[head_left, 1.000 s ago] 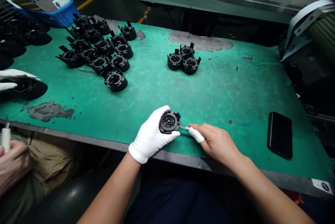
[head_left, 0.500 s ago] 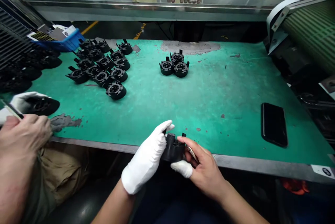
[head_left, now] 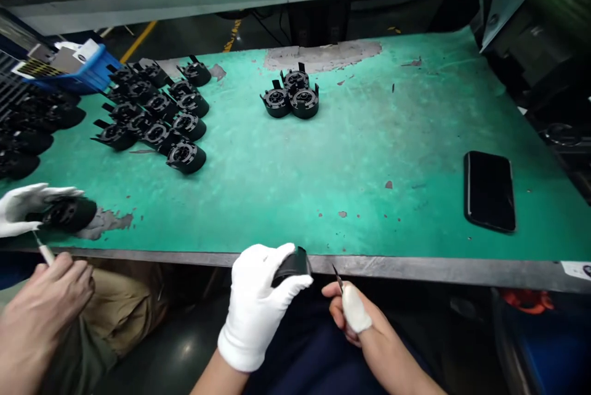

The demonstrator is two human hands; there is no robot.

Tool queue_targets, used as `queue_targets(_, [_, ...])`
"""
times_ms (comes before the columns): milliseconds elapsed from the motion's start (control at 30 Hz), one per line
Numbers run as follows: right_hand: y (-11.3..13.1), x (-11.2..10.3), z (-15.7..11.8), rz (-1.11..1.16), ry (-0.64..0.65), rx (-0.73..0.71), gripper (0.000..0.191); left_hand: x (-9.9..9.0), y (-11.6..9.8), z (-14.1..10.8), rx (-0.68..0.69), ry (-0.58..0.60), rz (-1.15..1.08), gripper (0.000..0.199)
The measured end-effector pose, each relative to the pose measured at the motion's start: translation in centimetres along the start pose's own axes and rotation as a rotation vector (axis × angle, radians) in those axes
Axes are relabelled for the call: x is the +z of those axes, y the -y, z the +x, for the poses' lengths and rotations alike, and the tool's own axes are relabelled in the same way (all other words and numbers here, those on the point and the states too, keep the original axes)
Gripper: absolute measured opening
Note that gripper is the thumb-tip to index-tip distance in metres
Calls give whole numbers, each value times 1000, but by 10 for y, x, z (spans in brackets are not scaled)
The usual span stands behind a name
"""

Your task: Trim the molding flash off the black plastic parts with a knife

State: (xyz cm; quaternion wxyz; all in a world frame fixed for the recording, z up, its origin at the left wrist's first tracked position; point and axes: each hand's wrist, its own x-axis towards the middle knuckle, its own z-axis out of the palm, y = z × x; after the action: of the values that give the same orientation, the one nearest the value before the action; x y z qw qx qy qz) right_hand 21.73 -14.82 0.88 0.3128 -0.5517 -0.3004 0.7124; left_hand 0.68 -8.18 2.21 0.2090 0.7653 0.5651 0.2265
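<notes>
In the head view, my white-gloved left hand grips a round black plastic part at the table's front edge, thumb and fingers around its sides. The part is tilted and the glove hides much of it. My right hand, bare but for a white cover on the thumb, is closed on a small thin-bladed knife. Its dark tip points up and away, apart from the part. Most of the knife's handle is hidden in the fingers.
On the green table stand three similar black parts and a larger group. A phone lies at right. A blue bin stands far left. At left, a co-worker's gloved hand holds another part; their bare hand holds a white-handled tool.
My right hand with the knife has drawn away from the black part, down and to the right. My left hand has turned the part and lowered it slightly. The camera view has shifted.
</notes>
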Motion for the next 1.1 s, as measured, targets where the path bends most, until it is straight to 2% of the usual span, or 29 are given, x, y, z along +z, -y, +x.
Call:
queue_targets(100, [-11, -7, 9, -13, 49, 43, 56, 10, 3, -4, -1, -24, 19, 48])
queue_targets(200, [-12, -6, 23, -104, 111, -33, 48, 15, 4, -12, -6, -68, 56, 52])
queue_targets(400, [-10, -4, 40, -150, 148, -104, 45, 26, 4, -20, -95, -102, -35, 39])
queue_targets(533, [-6, -6, 43, -147, 176, -117, 44, 29, 8, -20, -44, -146, -50, 41])
queue_targets(733, [-1, -7, 44, -183, 158, -11, 43, 27, 9, -14, 25, -141, -54, 33])
queue_targets(867, [2, -3, 45, -144, 158, 7, 36, 26, 12, -13, 40, -117, -87, 35])
queue_targets(1000, [-1, 2, 47, -108, 124, 54, 42, 27, 14, -15, 59, -121, -95, 35])
queue_targets(1100, [-4, 2, 45, -87, 114, 33, 43, 28, 16, -16, 61, -152, -105, 34])
